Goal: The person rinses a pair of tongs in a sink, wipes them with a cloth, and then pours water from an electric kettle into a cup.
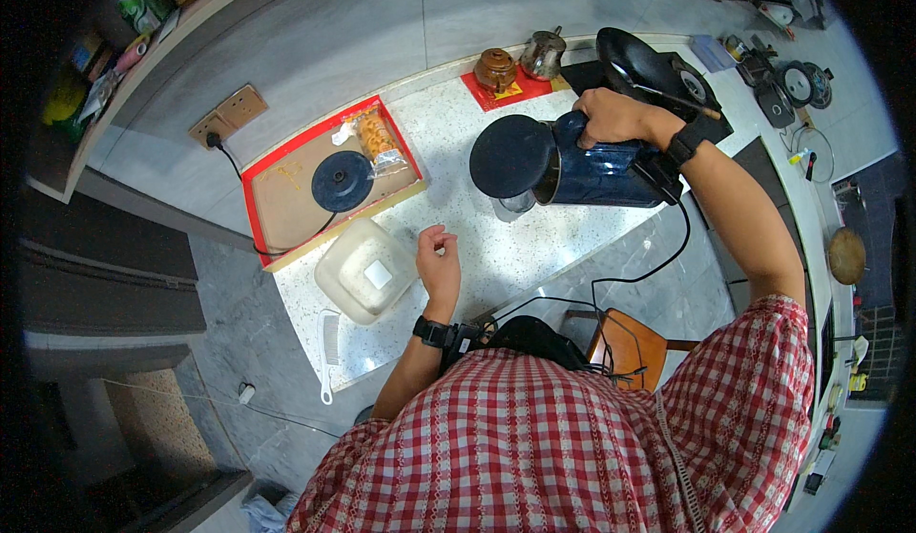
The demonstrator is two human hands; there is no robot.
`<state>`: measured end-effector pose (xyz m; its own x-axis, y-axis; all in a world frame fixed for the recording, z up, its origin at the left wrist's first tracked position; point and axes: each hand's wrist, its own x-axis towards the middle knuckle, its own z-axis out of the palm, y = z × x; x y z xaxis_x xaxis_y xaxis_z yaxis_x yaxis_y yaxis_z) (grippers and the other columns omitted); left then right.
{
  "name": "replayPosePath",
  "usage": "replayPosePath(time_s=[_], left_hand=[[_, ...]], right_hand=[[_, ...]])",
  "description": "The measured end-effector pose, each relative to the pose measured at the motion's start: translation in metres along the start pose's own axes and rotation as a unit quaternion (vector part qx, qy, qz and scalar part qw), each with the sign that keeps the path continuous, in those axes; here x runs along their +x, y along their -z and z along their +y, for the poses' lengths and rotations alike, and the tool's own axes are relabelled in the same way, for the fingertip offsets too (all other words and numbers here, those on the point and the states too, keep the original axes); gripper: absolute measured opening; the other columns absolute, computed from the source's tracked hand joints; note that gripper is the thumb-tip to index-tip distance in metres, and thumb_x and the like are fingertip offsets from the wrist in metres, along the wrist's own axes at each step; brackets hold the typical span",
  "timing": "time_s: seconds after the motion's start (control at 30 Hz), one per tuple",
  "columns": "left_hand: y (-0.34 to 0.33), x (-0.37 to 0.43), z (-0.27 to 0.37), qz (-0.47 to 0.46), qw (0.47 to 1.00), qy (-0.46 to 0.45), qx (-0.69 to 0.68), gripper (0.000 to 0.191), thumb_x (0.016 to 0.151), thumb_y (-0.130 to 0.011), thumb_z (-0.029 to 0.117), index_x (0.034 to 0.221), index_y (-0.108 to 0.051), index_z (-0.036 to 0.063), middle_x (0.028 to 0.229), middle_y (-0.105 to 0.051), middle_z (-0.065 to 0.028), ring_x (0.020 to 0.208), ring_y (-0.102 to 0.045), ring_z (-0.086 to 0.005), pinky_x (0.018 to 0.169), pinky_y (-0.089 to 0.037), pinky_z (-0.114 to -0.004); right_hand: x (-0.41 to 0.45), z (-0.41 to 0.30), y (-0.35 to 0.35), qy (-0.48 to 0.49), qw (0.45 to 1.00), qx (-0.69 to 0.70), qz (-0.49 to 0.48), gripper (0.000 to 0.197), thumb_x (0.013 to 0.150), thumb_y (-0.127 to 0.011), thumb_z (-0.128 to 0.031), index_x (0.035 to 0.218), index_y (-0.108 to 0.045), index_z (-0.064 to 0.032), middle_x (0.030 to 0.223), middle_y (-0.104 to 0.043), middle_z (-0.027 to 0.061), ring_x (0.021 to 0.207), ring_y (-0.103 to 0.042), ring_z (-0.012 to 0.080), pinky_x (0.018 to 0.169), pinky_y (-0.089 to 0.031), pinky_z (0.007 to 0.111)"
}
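My right hand grips the handle of a dark blue electric kettle, which is tipped on its side with its round lid swung open. Under the lid, a clear glass stands on the speckled white countertop. Whether water is flowing cannot be seen. My left hand is empty, its fingers partly curled, just right of a translucent plastic container with a white square in it. The round black kettle base lies in a red-rimmed cardboard tray, beside a bag of snacks.
A brown lidded pot and a metal teapot stand on a red mat by the wall. Behind the kettle, a black wok sits on the stove. A white comb lies near the counter's left edge. A wooden chair stands below the counter.
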<state>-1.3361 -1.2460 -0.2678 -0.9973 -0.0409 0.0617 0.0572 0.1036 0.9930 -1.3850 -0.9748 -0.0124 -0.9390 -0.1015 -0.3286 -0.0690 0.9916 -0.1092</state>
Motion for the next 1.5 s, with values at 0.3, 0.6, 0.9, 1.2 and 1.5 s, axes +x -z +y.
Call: replayPosePath(time_s=[0.3, 0.6, 0.9, 1.2, 1.5], left_hand=[[-0.002, 0.000, 0.001, -0.007, 1.000, -0.010, 0.014, 0.016, 0.079, -0.054, 0.003, 0.095, -0.054, 0.0016, 0.078, -0.063, -0.0076, 0.072, -0.058, -0.0172, 0.070, -0.046, -0.028], [-0.001, -0.001, 0.003, -0.009, 1.000, -0.016, 0.022, 0.017, 0.079, -0.055, 0.003, 0.095, -0.053, 0.0013, 0.079, -0.062, -0.0074, 0.072, -0.058, -0.0171, 0.070, -0.045, -0.028], [-0.003, 0.002, -0.003, -0.023, 0.999, -0.018, 0.027, 0.018, 0.078, -0.056, 0.003, 0.096, -0.053, 0.0019, 0.078, -0.063, -0.0071, 0.073, -0.059, -0.0170, 0.070, -0.046, -0.028], [-0.021, 0.011, -0.004, -0.103, 0.993, -0.011, 0.053, 0.029, 0.075, -0.060, 0.004, 0.102, -0.051, 0.0027, 0.083, -0.062, -0.0081, 0.076, -0.060, -0.0188, 0.072, -0.047, -0.030], [-0.045, 0.022, -0.010, -0.203, 0.968, -0.049, 0.140, 0.041, 0.070, -0.064, 0.009, 0.108, -0.049, 0.0034, 0.104, -0.055, -0.0111, 0.092, -0.055, -0.0241, 0.080, -0.045, -0.034]], right_hand=[[-0.002, -0.007, 0.003, -0.003, 1.000, -0.020, -0.015, 0.036, 0.060, -0.067, -0.017, 0.086, -0.061, 0.0065, 0.081, -0.061, 0.0233, 0.079, -0.061, 0.0337, 0.071, -0.047, 0.036], [0.000, -0.007, 0.003, -0.020, 1.000, -0.010, -0.017, 0.037, 0.061, -0.067, -0.017, 0.089, -0.062, 0.0060, 0.078, -0.062, 0.0217, 0.077, -0.061, 0.0333, 0.071, -0.048, 0.035], [-0.003, 0.019, -0.007, -0.017, 0.998, 0.057, -0.014, 0.034, 0.058, -0.069, -0.016, 0.084, -0.062, 0.0052, 0.076, -0.062, 0.0197, 0.073, -0.061, 0.0311, 0.069, -0.047, 0.035], [-0.048, 0.065, -0.046, -0.039, 0.942, 0.332, 0.039, 0.025, 0.065, -0.069, -0.005, 0.088, -0.062, 0.0021, 0.075, -0.063, 0.0039, 0.070, -0.056, 0.0115, 0.070, -0.045, 0.027], [-0.119, 0.110, -0.122, -0.115, 0.767, 0.590, 0.225, 0.017, 0.074, -0.064, -0.004, 0.090, -0.061, -0.0042, 0.076, -0.056, -0.0048, 0.068, -0.049, 0.0057, 0.063, -0.038, 0.020]])
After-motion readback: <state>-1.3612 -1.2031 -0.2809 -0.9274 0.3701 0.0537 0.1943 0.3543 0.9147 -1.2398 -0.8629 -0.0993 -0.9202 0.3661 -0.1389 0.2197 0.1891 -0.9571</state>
